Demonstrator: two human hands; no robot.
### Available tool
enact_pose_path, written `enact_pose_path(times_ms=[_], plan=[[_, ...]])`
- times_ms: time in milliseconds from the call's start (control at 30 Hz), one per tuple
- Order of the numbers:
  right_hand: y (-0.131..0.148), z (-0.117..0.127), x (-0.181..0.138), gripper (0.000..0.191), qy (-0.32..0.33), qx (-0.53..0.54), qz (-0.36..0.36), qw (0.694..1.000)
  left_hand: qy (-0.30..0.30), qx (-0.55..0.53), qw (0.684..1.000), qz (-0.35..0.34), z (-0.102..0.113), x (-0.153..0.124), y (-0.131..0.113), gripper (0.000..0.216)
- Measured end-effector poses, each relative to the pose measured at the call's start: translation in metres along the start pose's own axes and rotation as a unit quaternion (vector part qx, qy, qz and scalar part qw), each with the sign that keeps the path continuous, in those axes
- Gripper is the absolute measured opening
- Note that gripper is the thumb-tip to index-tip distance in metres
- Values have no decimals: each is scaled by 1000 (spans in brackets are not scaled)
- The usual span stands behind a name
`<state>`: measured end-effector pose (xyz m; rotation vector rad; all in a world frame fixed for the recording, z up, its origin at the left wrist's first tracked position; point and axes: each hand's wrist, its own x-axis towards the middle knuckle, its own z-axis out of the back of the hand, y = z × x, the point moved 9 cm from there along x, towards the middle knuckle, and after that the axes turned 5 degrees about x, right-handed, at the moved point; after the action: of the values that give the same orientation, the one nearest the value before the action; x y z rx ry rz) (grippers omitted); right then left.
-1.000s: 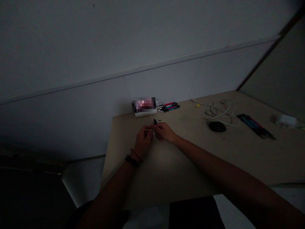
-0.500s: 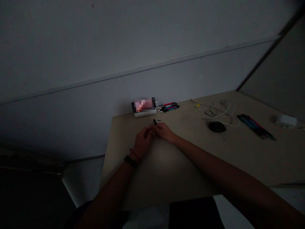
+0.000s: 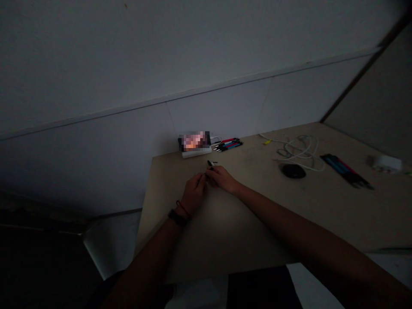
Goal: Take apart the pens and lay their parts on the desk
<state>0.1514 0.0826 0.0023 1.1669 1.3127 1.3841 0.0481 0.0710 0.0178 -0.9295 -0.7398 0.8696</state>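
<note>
Dim light lies over a pale tabletop [image 3: 244, 231] pushed up against a grey-white wall [image 3: 193, 60]. Near its left end the two hands meet, low over the surface. The left hand [image 3: 194, 187] comes up from the lower left, fingers curled and thumb drawn in towards them; the right hand [image 3: 224, 178] comes in from the lower right on a long, slanting forearm, its fingers bent to the left until the fingertips nearly touch the other hand's. Both look pinched around something small and dark, but the fingers hide it, so I cannot tell what either one grips. A small black-and-white piece [image 3: 211, 163] shows just past the right fingertips; whether it is held or lying there is unclear.

A dark band [image 3: 177, 217] and a red cord [image 3: 183, 209] circle the left wrist. Straight beyond the hands, a phone [image 3: 195, 141] stands on a white block [image 3: 197, 153], between them and the wall. Beside it lie several pens [image 3: 229, 145]. Farther right are a loosely coiled white cable [image 3: 302, 146], a black mouse [image 3: 293, 171], a second bunch of pens [image 3: 346, 171] and a blurred white adapter [image 3: 388, 164].
</note>
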Motion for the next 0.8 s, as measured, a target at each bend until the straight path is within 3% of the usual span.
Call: enact_pose_path(times_ms=[433,800], plan=[[1,-1,1,60,5,-30,-4,1000,9,-9,1000,18,-3,1,4,42],[-3,1,2,67,0,-94,-17,995,-21,-22,999,18,0,2,10,12]])
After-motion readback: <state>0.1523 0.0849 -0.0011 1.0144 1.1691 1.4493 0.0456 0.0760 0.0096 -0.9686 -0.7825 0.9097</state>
